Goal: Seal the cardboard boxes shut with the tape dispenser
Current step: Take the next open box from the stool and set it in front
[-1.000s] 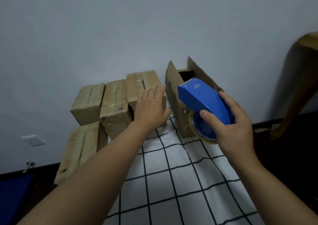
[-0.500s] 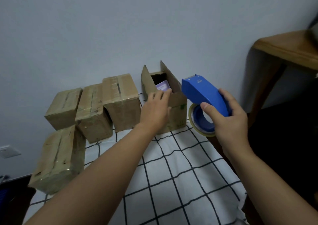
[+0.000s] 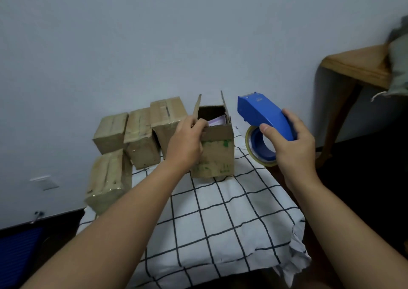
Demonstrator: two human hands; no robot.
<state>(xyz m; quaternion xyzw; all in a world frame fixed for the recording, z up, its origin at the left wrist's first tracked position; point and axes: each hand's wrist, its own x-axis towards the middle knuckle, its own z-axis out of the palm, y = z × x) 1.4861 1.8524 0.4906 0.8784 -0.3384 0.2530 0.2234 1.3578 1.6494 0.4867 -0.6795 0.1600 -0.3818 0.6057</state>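
Note:
An open cardboard box [image 3: 217, 154] stands on the checked cloth with its two side flaps upright and something pale purple inside. My left hand [image 3: 185, 143] grips the box's near left corner, fingers curled over the rim by the left flap. My right hand [image 3: 291, 143] holds the blue tape dispenser [image 3: 262, 116] in the air just right of the box, its roll of tape [image 3: 260, 149] hanging below. Left of the open box lie several taped boxes [image 3: 141, 138], one [image 3: 108, 180] of them lower at the table's left edge.
A white cloth with a black grid [image 3: 220, 218] covers the small table, its edge crumpled at the right. A wooden table [image 3: 357, 65] with cloth on it stands at the far right. A wall socket [image 3: 44, 181] sits low on the grey wall. The floor is dark.
My left hand has moved from the taped boxes to the open box and taken hold of its left corner. The view has swung right and drawn back; the dispenser stays in my right hand.

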